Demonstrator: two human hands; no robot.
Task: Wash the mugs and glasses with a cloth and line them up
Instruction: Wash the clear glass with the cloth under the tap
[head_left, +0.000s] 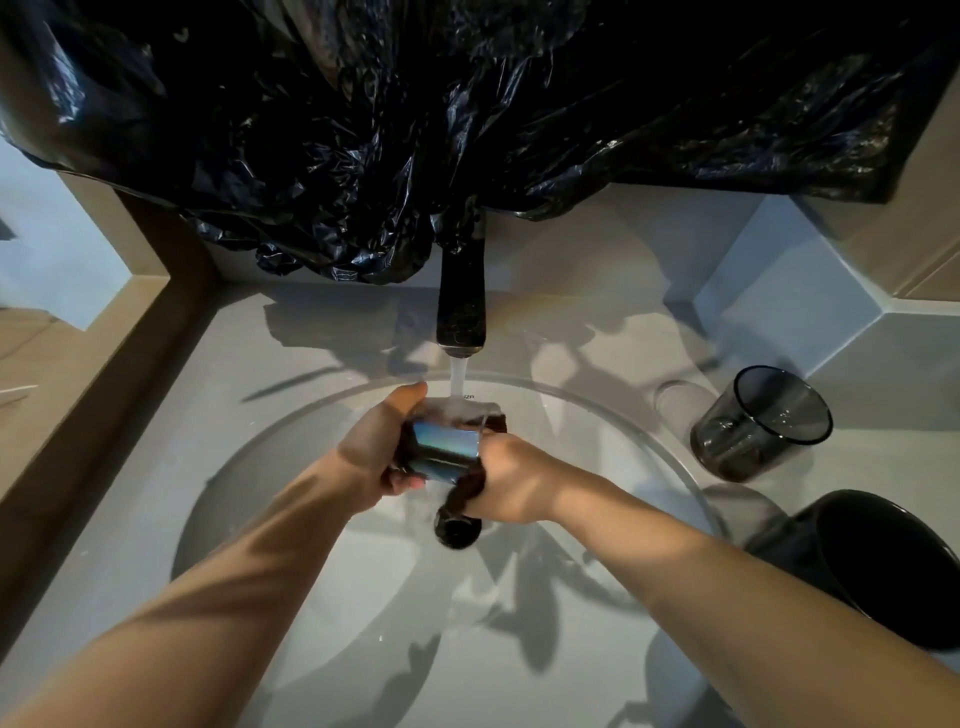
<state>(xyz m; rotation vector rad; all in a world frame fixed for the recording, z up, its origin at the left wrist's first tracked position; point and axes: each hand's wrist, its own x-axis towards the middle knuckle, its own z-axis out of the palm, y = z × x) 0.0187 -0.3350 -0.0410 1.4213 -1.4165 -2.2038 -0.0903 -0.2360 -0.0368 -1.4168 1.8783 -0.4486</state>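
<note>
Head view, sink station, as I watch it remotely. Two grips are at work over one round basin (363, 597) sunk in the pale tabletop (208, 415).

The left grip (379, 452), a bare hand, is curled round one glass (447, 449), thumb on the far side and fingertips under the near side. The glass lies tilted on its side directly below the single dark faucet (461, 306), and the water stream (457, 376) falls onto it.

The right grip (511, 478) is closed on one dark cloth (462, 499), pressing it against the right end of the glass. A tail of cloth hangs below the fist.

On the tabletop right of the basin I count two more vessels, standing near each other but apart: one smoked glass tumbler (761, 421), empty, and nearer to me one black mug (878, 561). A faint clear ring (680, 400) just left of the tumbler may be a third glass; I cannot tell.

One crumpled black plastic sheet (467, 130) hangs over the wall behind the faucet.
</note>
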